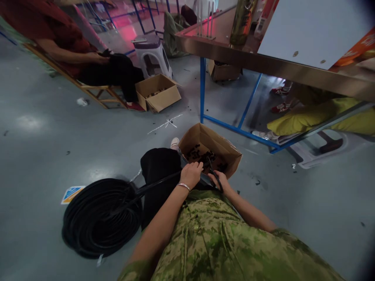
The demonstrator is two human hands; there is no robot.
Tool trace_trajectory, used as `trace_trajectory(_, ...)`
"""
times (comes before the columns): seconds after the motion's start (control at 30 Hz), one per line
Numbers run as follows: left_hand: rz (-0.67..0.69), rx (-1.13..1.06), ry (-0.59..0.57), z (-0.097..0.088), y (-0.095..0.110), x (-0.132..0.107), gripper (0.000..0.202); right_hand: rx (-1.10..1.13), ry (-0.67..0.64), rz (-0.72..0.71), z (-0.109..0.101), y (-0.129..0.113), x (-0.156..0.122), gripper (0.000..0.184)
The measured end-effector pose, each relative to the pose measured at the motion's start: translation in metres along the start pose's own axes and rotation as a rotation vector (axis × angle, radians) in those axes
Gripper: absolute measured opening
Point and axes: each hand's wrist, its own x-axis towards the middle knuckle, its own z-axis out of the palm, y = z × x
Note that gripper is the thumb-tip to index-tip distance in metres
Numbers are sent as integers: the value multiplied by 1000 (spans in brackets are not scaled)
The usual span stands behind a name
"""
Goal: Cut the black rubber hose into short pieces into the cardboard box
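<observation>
Black strip (162, 180) is gripped in the left hand (191, 175), whose fingers are closed around it near the mouth of a cardboard carton. By the right hand (221, 180), dark-handled scissors (216, 178) are held, the fingers curled about the handles and the blades pointed over the carton; how far the blades are parted cannot be told. On the left wrist a silvery bracelet (184, 186) is worn.

Just beyond both hands, the open cardboard carton (231, 145) is set on the grey floor (38, 156), and short black pieces (205, 155) are scattered over its bottom. From the left hand the strip is led across a black-trousered leg (161, 158) to a large coil (101, 218) laid on the floor at the left. Beneath the coil's far edge a blue-and-orange card (71, 194) is partly covered.

Farther out, a second carton (164, 102) is placed by the feet of a seated person (70, 54) in a dark red top, with a plastic stool (154, 48) behind it. At the right, a bottle (241, 23) and a white panel (310, 31) are supported on a blue-legged table (252, 56).
</observation>
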Motion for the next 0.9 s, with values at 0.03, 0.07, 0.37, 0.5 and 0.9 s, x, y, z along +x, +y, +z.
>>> trace_trajectory(0.03,-7,-9,-10,2,1,2,28,-6,2,10,1,2,-1,37)
trace_trajectory(0.07,-19,-18,-18,3,1,4,27,-12,2,18,2,4,-2,38)
trace_trajectory(0.37,-99,69,-125,11,4,12,31,-142,32,77,18,20,5,45)
trace_trajectory(0.5,-139,65,-216,8,3,15,31,-175,22,72,22,24,9,46)
trace_trajectory(0.9,-182,41,-239,7,4,21,31,-119,16,194,23,50,19,49)
